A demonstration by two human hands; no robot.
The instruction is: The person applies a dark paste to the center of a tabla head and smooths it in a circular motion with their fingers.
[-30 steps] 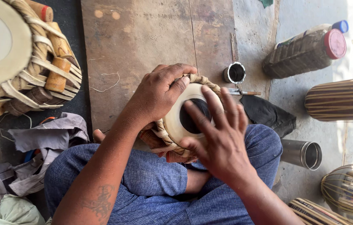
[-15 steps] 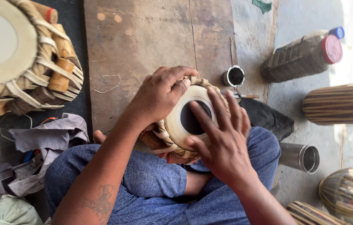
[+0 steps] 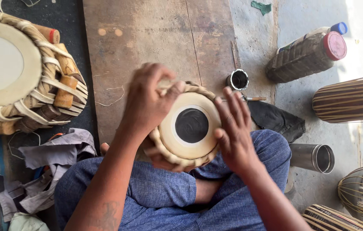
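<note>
A small hand drum (image 3: 190,126) with a cream skin and a black round centre rests in my lap, between my crossed legs in blue trousers. My left hand (image 3: 149,100) grips its braided rim at the upper left. My right hand (image 3: 233,128) lies flat against the right edge of the skin, fingers spread and pointing up. The black centre is uncovered.
A larger drum (image 3: 23,72) with straps and wooden pegs lies at the left. A wooden board (image 3: 156,38) is ahead, with a small black pot (image 3: 238,79) and a brush beside it. Bottles (image 3: 310,53), a metal cup (image 3: 314,157), drum shells and grey rags (image 3: 49,167) surround me.
My right hand slid off the drum's black centre to its right edge. My left hand shifted along the rim at the upper left. The view moved closer.
</note>
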